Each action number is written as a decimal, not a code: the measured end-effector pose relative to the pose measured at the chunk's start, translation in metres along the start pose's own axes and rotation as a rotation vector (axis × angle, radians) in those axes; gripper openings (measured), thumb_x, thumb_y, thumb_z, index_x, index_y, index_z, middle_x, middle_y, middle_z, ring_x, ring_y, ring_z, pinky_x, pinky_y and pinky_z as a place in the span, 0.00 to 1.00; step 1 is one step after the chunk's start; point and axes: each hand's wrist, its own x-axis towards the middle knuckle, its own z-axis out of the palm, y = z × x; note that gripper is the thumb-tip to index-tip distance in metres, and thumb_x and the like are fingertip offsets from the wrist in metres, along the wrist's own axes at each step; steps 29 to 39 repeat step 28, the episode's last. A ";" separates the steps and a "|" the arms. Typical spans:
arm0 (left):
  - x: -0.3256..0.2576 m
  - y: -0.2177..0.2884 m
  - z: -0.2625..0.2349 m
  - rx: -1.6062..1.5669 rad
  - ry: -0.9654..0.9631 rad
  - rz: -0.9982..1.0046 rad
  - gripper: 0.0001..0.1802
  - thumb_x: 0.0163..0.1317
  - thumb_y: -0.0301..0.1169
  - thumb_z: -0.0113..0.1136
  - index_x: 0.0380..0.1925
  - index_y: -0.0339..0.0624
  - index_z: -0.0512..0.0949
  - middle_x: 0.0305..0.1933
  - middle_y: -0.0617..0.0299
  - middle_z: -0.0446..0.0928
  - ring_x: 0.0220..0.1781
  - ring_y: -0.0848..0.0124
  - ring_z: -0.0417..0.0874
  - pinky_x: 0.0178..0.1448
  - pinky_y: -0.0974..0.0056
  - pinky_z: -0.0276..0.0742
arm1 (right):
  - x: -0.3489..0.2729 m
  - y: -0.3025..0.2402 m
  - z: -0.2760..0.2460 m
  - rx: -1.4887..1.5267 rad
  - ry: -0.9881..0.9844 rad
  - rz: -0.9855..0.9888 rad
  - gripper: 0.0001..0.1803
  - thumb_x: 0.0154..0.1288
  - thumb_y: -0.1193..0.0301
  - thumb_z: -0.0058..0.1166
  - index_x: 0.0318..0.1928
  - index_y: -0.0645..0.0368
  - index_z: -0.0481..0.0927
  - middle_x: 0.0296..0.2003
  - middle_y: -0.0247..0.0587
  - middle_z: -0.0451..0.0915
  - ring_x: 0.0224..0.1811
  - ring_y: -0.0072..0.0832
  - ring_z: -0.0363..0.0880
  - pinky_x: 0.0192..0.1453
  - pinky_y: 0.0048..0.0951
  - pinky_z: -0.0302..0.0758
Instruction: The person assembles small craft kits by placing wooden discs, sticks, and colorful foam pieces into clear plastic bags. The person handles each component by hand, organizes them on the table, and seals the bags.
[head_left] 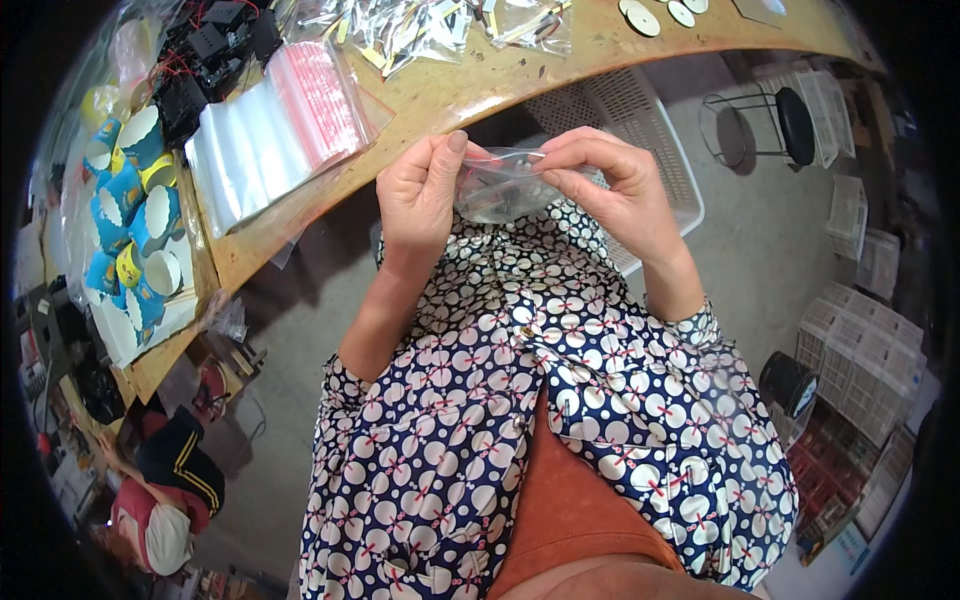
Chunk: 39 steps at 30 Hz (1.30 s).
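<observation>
A small clear zip-lock bag (pixel 503 192) hangs between my two hands over my lap, just off the table's front edge. My left hand (pixel 422 195) pinches its left upper corner between thumb and fingers. At the other end of the mouth, my right hand (pixel 622 190) grips the top edge with thumb and forefinger. Some small contents seem to show through the plastic, but I cannot make out what they are. Left of my hands, a stack of flat clear zip-lock bags (pixel 250 150) with red-striped tops lies on the table.
Black plastic boxes with red wires (pixel 205 55) and blue-and-yellow paper cups (pixel 140 205) sit at the left. Filled clear packets (pixel 430 35) and white discs (pixel 640 18) lie on the wooden table (pixel 540 80). Below stands a white crate (pixel 640 110); a stool (pixel 793 125) is farther right. Another person (pixel 165 500) is lower left.
</observation>
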 end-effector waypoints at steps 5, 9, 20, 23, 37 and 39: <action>-0.011 0.027 0.002 0.302 0.026 0.688 0.05 0.63 0.24 0.60 0.30 0.34 0.83 0.32 0.53 0.85 0.32 0.62 0.87 0.40 0.64 0.81 | -0.003 -0.025 -0.002 -0.158 0.046 -0.185 0.05 0.61 0.79 0.62 0.38 0.63 0.85 0.38 0.41 0.86 0.41 0.33 0.85 0.45 0.28 0.80; 0.003 0.024 0.000 0.627 0.003 0.520 0.07 0.62 0.18 0.56 0.33 0.30 0.84 0.36 0.51 0.86 0.38 0.64 0.88 0.48 0.65 0.81 | -0.005 -0.010 -0.002 -0.256 0.080 -0.144 0.05 0.58 0.80 0.63 0.37 0.64 0.85 0.38 0.43 0.86 0.42 0.36 0.85 0.46 0.32 0.80; 0.002 0.033 -0.004 0.206 -0.147 0.243 0.22 0.78 0.32 0.41 0.43 0.24 0.82 0.43 0.49 0.85 0.43 0.68 0.85 0.51 0.67 0.79 | -0.014 -0.023 -0.007 -0.243 0.198 -0.213 0.06 0.58 0.81 0.63 0.38 0.63 0.86 0.38 0.43 0.87 0.41 0.34 0.86 0.46 0.30 0.80; 0.010 0.025 -0.009 0.117 -0.198 0.127 0.31 0.79 0.41 0.32 0.50 0.22 0.79 0.49 0.46 0.83 0.50 0.64 0.84 0.60 0.63 0.75 | -0.011 -0.025 -0.008 -0.128 0.198 -0.131 0.05 0.61 0.80 0.61 0.38 0.64 0.85 0.38 0.44 0.87 0.42 0.32 0.86 0.46 0.28 0.80; -0.001 0.017 -0.018 0.279 -0.280 0.051 0.28 0.74 0.40 0.40 0.55 0.22 0.77 0.51 0.48 0.83 0.56 0.62 0.82 0.66 0.63 0.70 | -0.011 -0.016 -0.008 -0.132 0.192 -0.107 0.05 0.63 0.79 0.61 0.39 0.63 0.86 0.39 0.43 0.87 0.42 0.31 0.85 0.47 0.28 0.80; -0.001 0.017 -0.018 0.279 -0.280 0.051 0.28 0.74 0.40 0.40 0.55 0.22 0.77 0.51 0.48 0.83 0.56 0.62 0.82 0.66 0.63 0.70 | -0.011 -0.016 -0.008 -0.132 0.192 -0.107 0.05 0.63 0.79 0.61 0.39 0.63 0.86 0.39 0.43 0.87 0.42 0.31 0.85 0.47 0.28 0.80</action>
